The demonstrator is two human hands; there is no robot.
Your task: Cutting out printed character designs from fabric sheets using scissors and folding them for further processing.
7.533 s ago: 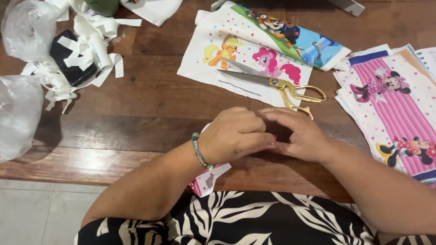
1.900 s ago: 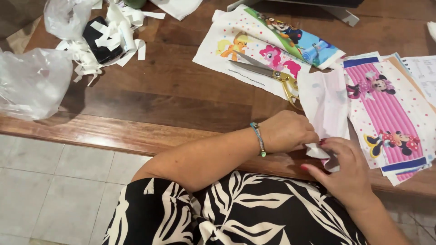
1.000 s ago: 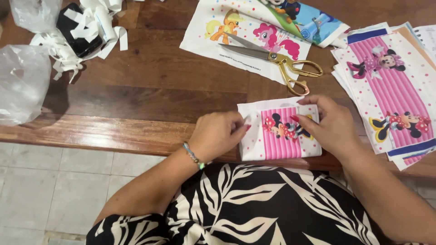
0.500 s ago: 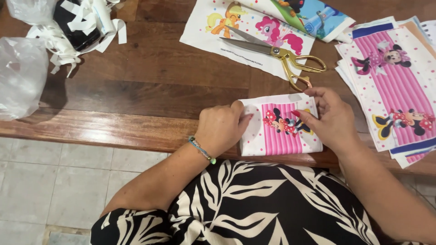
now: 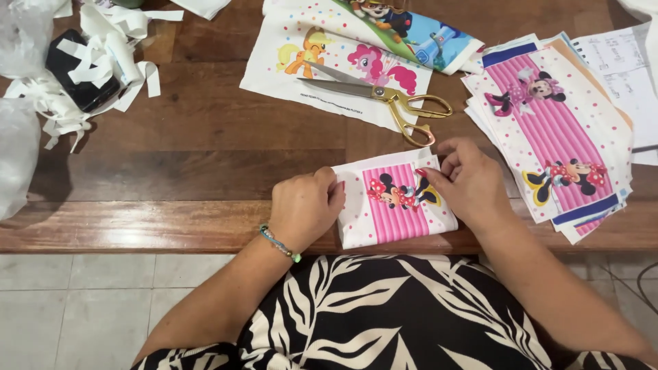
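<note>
A small folded paper piece, pink-striped with a cartoon mouse and white dotted borders, lies flat at the near edge of the wooden table. My left hand presses its left border with fingers curled. My right hand rests on its right side, fingertips on the printed picture. Gold-handled scissors lie shut just beyond the piece, on a pony-printed sheet.
A stack of matching pink-striped printed sheets lies to the right. White paper strips over a black object and clear plastic bags sit at the left. A colourful printed wrapper lies at the back. Tiled floor below the table edge.
The paper piece, lifted and unfolded two seconds ago, now lies flat near the table edge. Both hands have settled on its sides and barely shifted over the last half second.
</note>
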